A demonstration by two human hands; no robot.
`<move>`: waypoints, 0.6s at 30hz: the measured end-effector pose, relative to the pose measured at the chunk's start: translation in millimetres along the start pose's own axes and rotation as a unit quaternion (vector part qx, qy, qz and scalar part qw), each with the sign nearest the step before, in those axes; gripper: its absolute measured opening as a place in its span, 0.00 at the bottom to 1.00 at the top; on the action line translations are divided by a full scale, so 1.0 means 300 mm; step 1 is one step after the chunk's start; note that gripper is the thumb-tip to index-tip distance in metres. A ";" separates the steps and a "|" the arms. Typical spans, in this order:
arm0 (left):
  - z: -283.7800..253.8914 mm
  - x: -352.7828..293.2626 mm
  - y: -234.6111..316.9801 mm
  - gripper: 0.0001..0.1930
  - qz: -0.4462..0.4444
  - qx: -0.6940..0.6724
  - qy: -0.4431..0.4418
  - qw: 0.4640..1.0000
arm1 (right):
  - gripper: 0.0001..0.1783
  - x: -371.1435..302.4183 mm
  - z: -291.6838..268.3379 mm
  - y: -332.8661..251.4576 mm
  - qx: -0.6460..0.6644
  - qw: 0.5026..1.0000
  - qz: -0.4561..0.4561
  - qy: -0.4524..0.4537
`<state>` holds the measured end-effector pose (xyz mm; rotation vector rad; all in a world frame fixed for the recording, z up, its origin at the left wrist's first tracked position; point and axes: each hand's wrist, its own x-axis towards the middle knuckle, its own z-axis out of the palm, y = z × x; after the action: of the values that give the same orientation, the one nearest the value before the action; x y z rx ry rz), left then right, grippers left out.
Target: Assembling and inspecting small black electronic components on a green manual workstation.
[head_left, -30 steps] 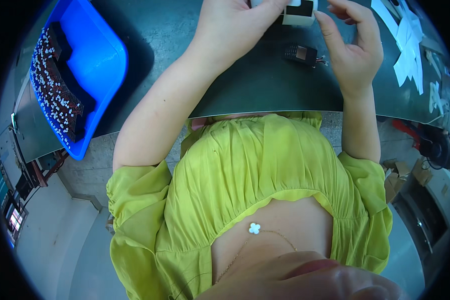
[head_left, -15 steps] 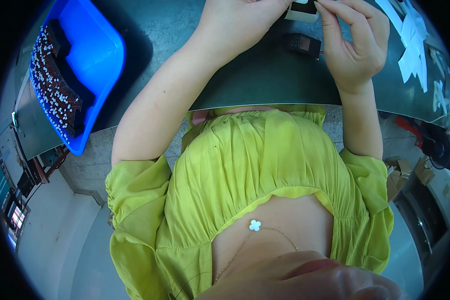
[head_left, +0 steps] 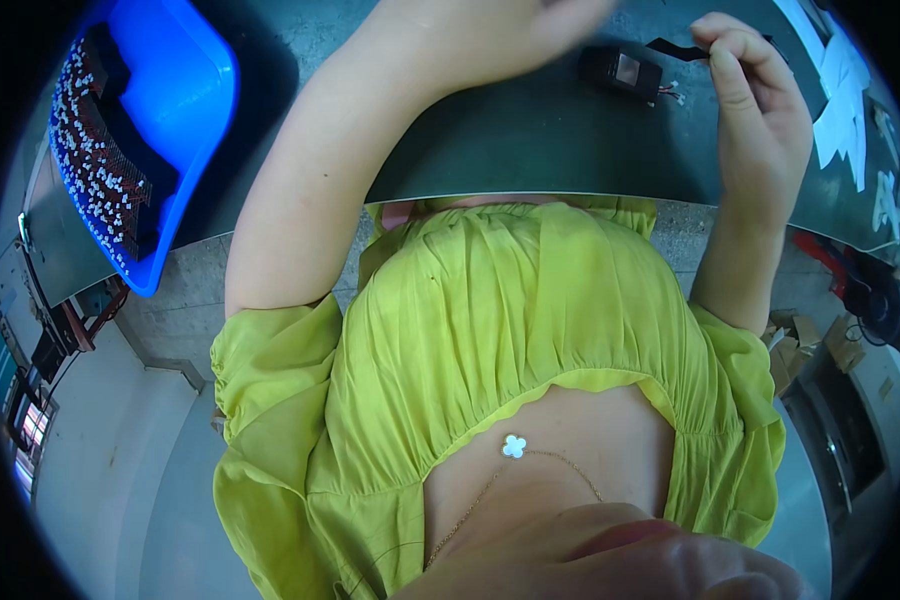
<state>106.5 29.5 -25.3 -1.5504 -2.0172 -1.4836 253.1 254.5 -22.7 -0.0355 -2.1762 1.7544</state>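
Black block: my landmark, (head_left: 620, 72) lying on the dark green tabletop (head_left: 490, 140), a small bundle of wires (head_left: 673, 93) coming off its right end.
Right hand: (head_left: 755, 100) drawn off to the right of the block; half a second ago it was at the white box beside my left hand.
Black strip: (head_left: 678, 48) pinched between my right thumb and forefinger, its free end pointing left, near the block's upper right corner.
White box: out of sight now, so I can't tell where it stands; the strip is in my right hand alone, and my hands have parted.
Left hand: (head_left: 515, 35) up and left of the block, blurred and cut by the upper edge; I can't tell whether its fingers hold anything.
Blue bin: (head_left: 220, 90) far left of the block, with wired pieces (head_left: 95, 160) tipped in white inside; my left forearm comes between.
White paper strips: (head_left: 838, 115) right of the block, past my right hand.
In the way: the block, lying between my hands.
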 end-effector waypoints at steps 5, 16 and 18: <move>0.018 -0.025 0.020 0.16 0.008 0.075 -0.207 0.975 | 0.09 -0.038 -0.103 0.029 0.159 0.961 0.224 -0.026; 0.029 -0.034 0.041 0.16 -0.035 0.057 -0.213 0.975 | 0.17 -0.048 0.136 -0.086 0.031 0.985 0.167 0.035; 0.032 -0.037 0.040 0.16 -0.029 0.076 -0.213 0.974 | 0.17 -0.046 0.133 -0.084 0.033 0.984 0.171 0.036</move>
<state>124.6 29.6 -30.2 -1.8827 -2.3536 -1.0459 259.9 207.8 -9.2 -0.4754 -2.1549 1.9690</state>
